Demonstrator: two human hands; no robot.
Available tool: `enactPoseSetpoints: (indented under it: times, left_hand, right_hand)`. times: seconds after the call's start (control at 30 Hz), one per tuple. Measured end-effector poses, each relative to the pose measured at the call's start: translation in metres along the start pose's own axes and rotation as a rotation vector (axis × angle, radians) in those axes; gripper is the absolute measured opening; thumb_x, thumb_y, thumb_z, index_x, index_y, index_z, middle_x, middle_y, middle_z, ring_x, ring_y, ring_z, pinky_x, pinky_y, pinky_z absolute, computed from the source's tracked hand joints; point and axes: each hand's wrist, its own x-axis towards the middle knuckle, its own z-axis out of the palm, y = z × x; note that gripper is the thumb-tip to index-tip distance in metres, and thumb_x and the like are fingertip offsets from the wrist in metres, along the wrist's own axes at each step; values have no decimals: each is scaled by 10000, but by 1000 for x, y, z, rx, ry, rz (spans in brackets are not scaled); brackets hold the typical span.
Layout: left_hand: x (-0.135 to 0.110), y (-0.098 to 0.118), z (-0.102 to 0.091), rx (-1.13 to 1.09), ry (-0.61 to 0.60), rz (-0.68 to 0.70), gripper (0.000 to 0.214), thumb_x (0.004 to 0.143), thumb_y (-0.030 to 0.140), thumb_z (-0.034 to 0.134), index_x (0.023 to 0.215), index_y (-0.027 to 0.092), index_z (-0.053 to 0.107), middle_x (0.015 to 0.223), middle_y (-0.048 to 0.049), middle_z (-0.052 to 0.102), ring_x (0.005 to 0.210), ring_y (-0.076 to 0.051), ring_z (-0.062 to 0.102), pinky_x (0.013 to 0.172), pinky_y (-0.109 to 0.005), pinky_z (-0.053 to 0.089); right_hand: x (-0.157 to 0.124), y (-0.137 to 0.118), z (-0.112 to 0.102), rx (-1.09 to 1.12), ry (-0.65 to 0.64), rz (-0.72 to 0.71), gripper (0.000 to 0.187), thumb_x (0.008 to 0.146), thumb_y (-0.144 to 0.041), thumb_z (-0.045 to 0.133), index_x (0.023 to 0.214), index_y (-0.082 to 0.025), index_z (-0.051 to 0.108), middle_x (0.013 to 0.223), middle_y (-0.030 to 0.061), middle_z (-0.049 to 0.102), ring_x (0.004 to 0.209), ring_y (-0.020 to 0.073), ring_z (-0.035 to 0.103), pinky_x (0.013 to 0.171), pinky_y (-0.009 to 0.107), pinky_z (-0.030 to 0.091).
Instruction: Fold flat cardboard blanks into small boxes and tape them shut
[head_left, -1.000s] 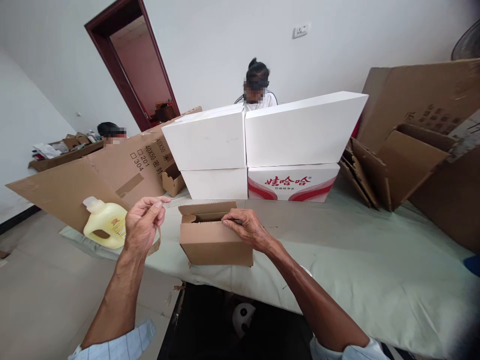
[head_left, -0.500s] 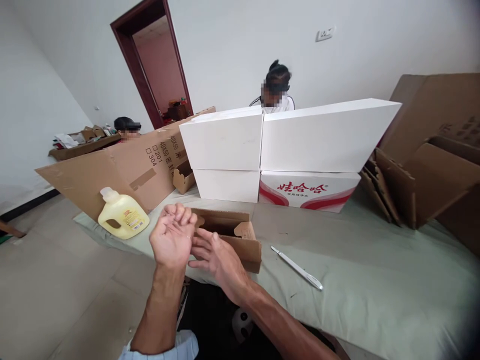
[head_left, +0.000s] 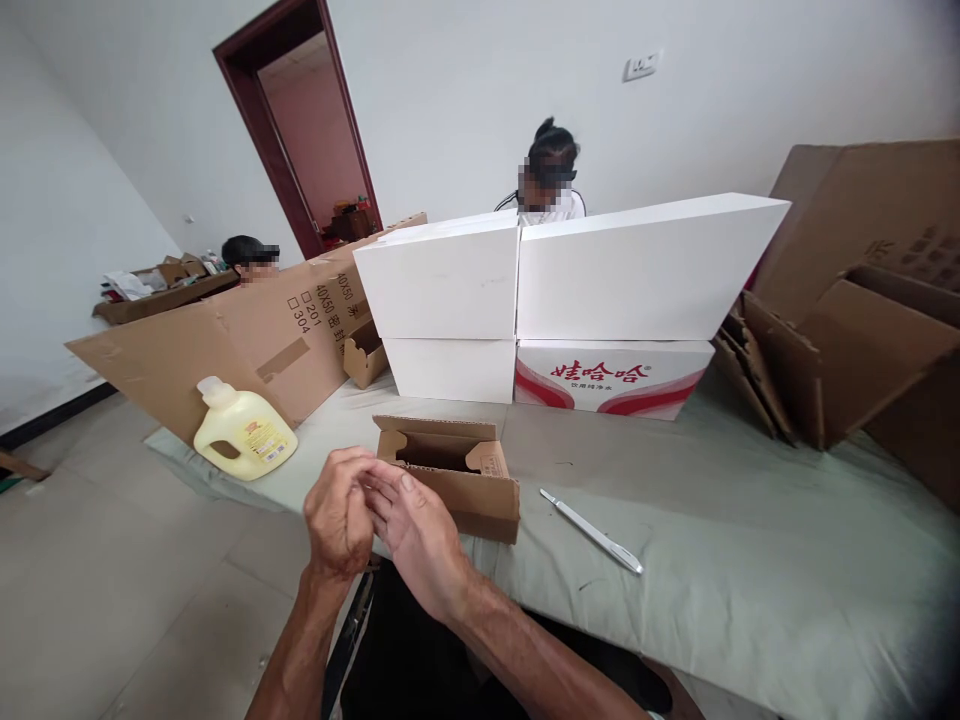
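My left hand (head_left: 341, 515) is closed, its fingers curled over beside the fingertips of my right hand; whatever is inside them, if anything, is hidden. My right hand (head_left: 424, 548) is open, its fingers stretched out and its palm turned toward the left one. Just behind both hands sits a small open-topped brown cardboard box (head_left: 472, 500), its flap raised at the back. To the right of the box, a white craft knife with a slim handle (head_left: 592, 532) lies apart from my hands on the green cloth.
A yellow jug (head_left: 246, 430) stands at the left before a large cardboard sheet (head_left: 262, 320). White boxes (head_left: 442, 290) are stacked at the back, one with red print. Folded cardboard (head_left: 862, 370) leans at the right. Two people (head_left: 551, 185) sit beyond, and another small brown box (head_left: 365, 355) stands behind.
My left hand has turned over from palm up to show its back and has come slightly lower. My right hand has shifted a little left and down. The box and knife stay put.
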Motion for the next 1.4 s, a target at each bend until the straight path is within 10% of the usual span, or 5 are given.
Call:
enactPoseSetpoints:
  times: [0.23, 0.67, 0.93, 1.17, 1.4]
  left_hand:
    - [13, 25, -29, -836, 239, -502, 185, 818, 136, 567, 734, 236, 437, 677, 33, 331, 581, -154, 350, 526, -269, 378]
    - [-105, -19, -75, 497, -496, 92, 553, 1080, 215, 465, 1627, 256, 536, 1537, -147, 701, 1413, -317, 660, 1148, -477, 473]
    - [-107, -45, -104, 448, -277, -214, 398, 1128, 321, 430, 1391, 264, 723, 1113, -98, 844, 922, -240, 818, 754, -347, 649]
    - [-110, -23, -90, 338, -304, -31, 318, 1090, 158, 437, 966, 228, 721, 838, -51, 670, 765, -203, 646, 736, -333, 554]
    - [-150, -35, -66, 429, -320, -145, 423, 1117, 168, 390, 1449, 218, 647, 1599, -142, 633, 1495, -270, 583, 1242, -462, 423]
  right_hand:
    - [-4, 44, 9, 66, -19, 206, 768, 828, -899, 758, 1248, -258, 714, 1333, 121, 742, 1241, 296, 705, 1084, 501, 537]
    - [-9, 85, 1, 182, -145, 300, 610, 847, -881, 736, 1110, -335, 809, 1262, 43, 803, 1399, 323, 634, 1188, 547, 461]
    - [-21, 110, 1, 136, -214, 416, 836, 777, -933, 769, 1231, -231, 753, 1266, 137, 779, 1248, 296, 726, 1137, 483, 481]
    - [-3, 128, -3, 126, 116, 355, 821, 625, -931, 873, 1014, -234, 681, 1061, 57, 778, 1139, 260, 724, 1009, 393, 535]
    - [9, 147, -5, 203, 127, 360, 907, 646, -967, 822, 1142, -220, 688, 1116, 106, 805, 1149, 326, 763, 990, 466, 583]
